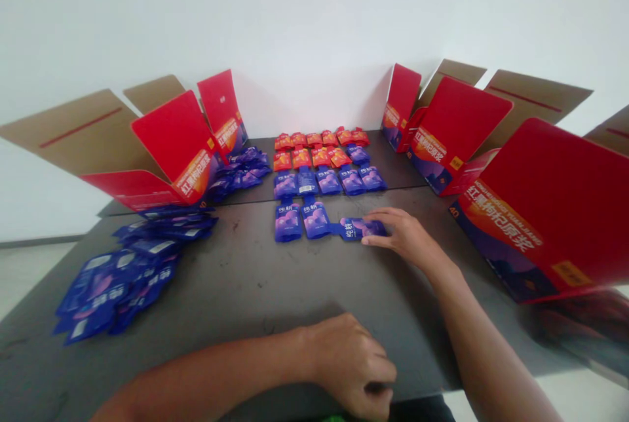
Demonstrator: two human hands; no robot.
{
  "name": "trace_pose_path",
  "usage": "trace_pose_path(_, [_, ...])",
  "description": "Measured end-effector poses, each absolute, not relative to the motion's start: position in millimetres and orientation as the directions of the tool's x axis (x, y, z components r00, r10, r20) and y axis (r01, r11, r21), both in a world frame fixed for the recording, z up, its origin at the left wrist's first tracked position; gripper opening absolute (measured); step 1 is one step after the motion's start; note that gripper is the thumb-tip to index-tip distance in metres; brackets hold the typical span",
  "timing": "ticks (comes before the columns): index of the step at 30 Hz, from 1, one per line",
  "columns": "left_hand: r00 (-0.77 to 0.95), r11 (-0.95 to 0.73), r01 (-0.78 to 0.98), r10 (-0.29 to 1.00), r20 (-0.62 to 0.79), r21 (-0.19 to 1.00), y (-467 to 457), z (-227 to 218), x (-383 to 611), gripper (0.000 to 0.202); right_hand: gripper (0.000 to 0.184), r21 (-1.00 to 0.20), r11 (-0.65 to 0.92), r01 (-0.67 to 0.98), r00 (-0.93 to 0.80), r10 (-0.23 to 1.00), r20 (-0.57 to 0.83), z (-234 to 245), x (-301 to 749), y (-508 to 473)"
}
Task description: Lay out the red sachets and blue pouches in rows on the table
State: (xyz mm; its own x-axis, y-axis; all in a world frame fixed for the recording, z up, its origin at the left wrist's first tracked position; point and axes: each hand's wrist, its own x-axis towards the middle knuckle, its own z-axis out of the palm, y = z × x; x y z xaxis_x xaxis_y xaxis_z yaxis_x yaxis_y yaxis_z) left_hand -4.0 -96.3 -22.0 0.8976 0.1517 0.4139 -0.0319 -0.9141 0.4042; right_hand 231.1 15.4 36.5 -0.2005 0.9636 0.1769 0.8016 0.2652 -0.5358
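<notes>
My right hand (403, 235) reaches out over the dark table (236, 284) and lies with fingers stretched on a blue spouted pouch (358, 228) that sits sideways, right of two upright blue pouches (301, 219). Behind them stand a row of blue pouches (328, 181) and rows of orange-red pouches (317, 149). My left hand (351, 364) rests at the near table edge, curled into a loose fist; what its fingers hold, if anything, is hidden.
A heap of loose blue pouches (122, 278) lies at the left, more (240, 173) by an open red carton (162, 153). Open red cartons (545, 212) (449, 137) stand along the right side. A white wall rises behind.
</notes>
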Motion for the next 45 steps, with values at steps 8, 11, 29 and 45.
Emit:
trace_pose_path(8, [0.924, -0.917, -0.024, 0.132, 0.358, 0.399, -94.2, -18.9, -5.9, 0.026, 0.055, -0.528, 0.396, 0.752, -0.375, 0.915, 0.152, 12.6, 221.9, 30.1])
trace_pose_path(11, [0.932, -0.915, -0.016, 0.132, 0.338, 0.402, -94.4, -18.2, -6.0, 0.026, 0.054, -0.472, 0.323, 0.821, -0.281, 0.947, 0.159, 13.7, 218.4, 26.2])
trace_pose_path(29, [0.923, -0.921, -0.028, 0.126, 0.364, 0.389, -95.9, -23.8, -3.7, 0.028, 0.051, -0.514, 0.194, 0.836, -0.106, 0.975, 0.197, 16.8, 195.0, 28.4])
trace_pose_path(45, [0.886, -0.905, -0.038, 0.165, 0.433, 0.423, -95.5, -20.8, -4.3, 0.028, 0.03, -0.602, 0.33, 0.727, -0.301, 0.941, 0.152, 20.4, 201.6, 23.0])
